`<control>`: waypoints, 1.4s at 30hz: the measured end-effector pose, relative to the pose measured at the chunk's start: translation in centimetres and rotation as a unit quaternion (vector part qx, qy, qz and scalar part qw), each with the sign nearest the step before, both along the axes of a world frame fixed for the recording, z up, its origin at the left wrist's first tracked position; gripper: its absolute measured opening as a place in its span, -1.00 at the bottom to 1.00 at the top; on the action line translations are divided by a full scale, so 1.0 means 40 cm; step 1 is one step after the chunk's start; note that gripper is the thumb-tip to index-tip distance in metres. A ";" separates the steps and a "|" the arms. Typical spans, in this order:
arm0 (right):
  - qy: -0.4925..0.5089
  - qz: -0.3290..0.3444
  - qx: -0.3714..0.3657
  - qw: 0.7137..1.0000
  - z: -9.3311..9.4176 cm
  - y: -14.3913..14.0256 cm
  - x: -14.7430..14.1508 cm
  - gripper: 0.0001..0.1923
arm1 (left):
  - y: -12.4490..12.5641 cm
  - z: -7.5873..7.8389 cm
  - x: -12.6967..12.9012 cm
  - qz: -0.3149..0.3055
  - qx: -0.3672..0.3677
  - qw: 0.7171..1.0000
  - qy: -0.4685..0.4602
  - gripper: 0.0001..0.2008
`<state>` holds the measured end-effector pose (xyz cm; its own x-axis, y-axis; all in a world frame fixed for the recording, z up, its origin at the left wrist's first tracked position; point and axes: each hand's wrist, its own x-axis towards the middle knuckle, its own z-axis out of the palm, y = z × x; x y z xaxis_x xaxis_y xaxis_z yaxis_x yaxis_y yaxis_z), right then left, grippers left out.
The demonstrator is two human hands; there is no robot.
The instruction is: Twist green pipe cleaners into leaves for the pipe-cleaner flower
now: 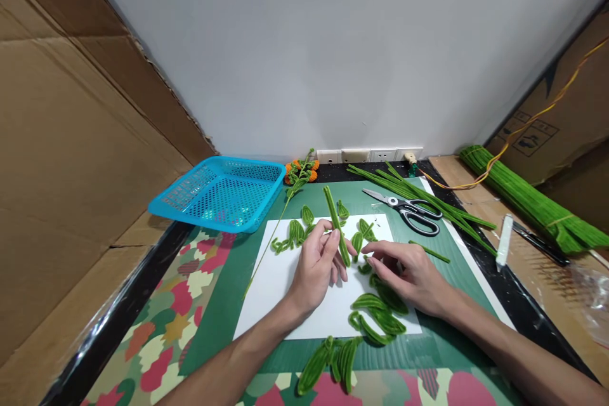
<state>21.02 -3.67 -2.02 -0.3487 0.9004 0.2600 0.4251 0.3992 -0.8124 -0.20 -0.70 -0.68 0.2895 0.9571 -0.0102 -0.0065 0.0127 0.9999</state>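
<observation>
Over paper (314,320), left hand (316,260) holds green strip (334,217); carton (571,133) bears printed symbols (533,138).

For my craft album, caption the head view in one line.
A left hand holds a slim, fuzzy green strip, the right hand nearby, above white rectangular paper scattered with fuzzy green leaf shapes.

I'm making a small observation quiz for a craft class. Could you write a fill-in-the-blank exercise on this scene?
1. The left hand holds a strip coloured ____.
2. The scissors lie nearer the right hand than the ____ one.
3. The flower heads beside the basket are ____.
4. The paper is ____.

Missing words: green; left; orange; white.
</observation>
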 end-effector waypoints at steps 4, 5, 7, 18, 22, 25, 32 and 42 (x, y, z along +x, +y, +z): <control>0.018 -0.008 -0.016 1.000 0.004 0.001 0.002 -0.75 | 0.001 -0.006 0.000 -0.029 -0.001 1.000 0.006 -0.70; 0.033 -0.011 -0.029 0.999 0.006 0.002 0.001 -0.75 | 0.000 -0.007 -0.002 -0.041 0.001 0.999 0.011 -0.70; 0.076 -0.021 -0.065 0.995 0.008 0.005 0.001 -0.74 | -0.003 -0.004 -0.006 -0.067 0.007 0.997 0.025 -0.70; 0.285 -0.035 -0.187 0.940 0.015 0.027 -0.003 -0.61 | -0.003 0.015 -0.006 -0.102 0.052 0.990 0.085 -0.74; 0.282 -0.081 -0.183 0.938 0.023 0.038 0.009 -0.55 | 0.004 -0.001 -0.004 -0.059 0.037 0.995 0.074 -0.73; 0.294 -0.090 -0.190 0.932 0.019 0.041 0.014 -0.58 | 0.011 -0.007 -0.005 -0.038 0.019 0.998 0.046 -0.72; 0.257 -0.082 -0.193 0.943 0.007 0.034 0.015 -0.64 | 0.020 -0.009 -0.008 -0.064 -0.054 0.996 -0.038 -0.64; 0.258 -0.079 -0.207 0.940 0.009 0.032 0.016 -0.63 | 0.014 -0.002 -0.001 -0.067 -0.084 0.993 -0.041 -0.59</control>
<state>21.66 -2.40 -1.66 -0.1258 0.9917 -0.0266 -0.0403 -0.0319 -0.9987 -0.24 -0.12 -0.77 0.4203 0.8970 -0.1370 -0.0759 0.1851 0.9798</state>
